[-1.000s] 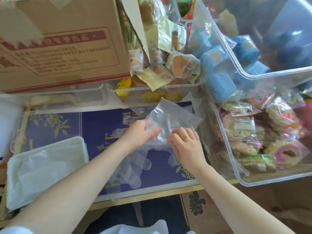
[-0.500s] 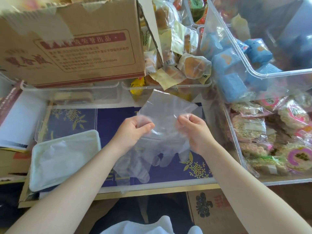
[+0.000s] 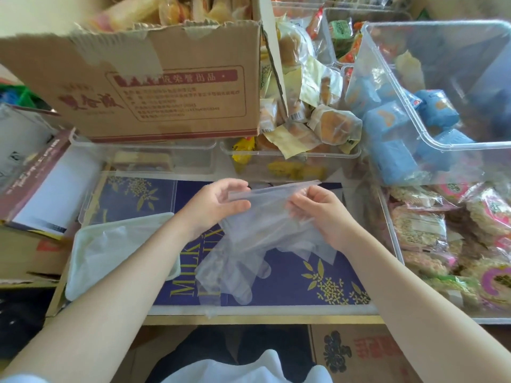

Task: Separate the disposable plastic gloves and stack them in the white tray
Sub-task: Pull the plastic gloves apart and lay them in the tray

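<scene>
Gloves [image 3: 249, 244]: clear bunch, cuff edge pinched between left hand [image 3: 218, 208] and right hand [image 3: 320, 214], fingers dangling above the blue desk [image 3: 304, 277]. Tray [image 3: 83, 244]: white, left of them, holding more gloves.

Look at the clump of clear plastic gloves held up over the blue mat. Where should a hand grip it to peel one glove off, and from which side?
Probably at the cuff edge, from above. The plastic gloves hang fingers-down, cuffs stretched flat between the left hand and the right hand. That straight top edge is where layers part; the limp fingers below overlap and offer no clean single layer.
</scene>
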